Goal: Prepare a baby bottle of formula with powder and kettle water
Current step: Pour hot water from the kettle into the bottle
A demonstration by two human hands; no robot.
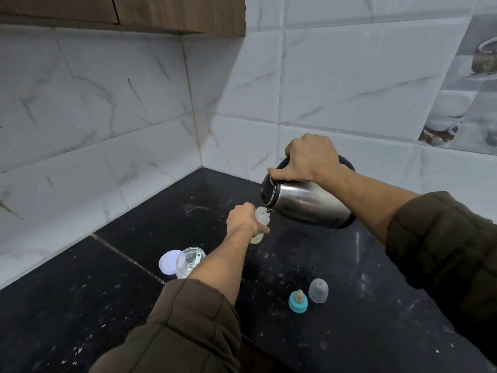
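While my right hand (pixel 312 157) grips the tipped kettle (pixel 309 204) by its handle, my left hand (pixel 242 220) clamps the baby bottle (pixel 260 223) above the table (pixel 349 305), mouth tilted under the spout to catch the water.

Left hand (pixel 243 220) gripping low, right hand (pixel 309 158) clenched, raised

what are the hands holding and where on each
Left hand grips the baby bottle around its body; right hand grips the kettle by its top handle.
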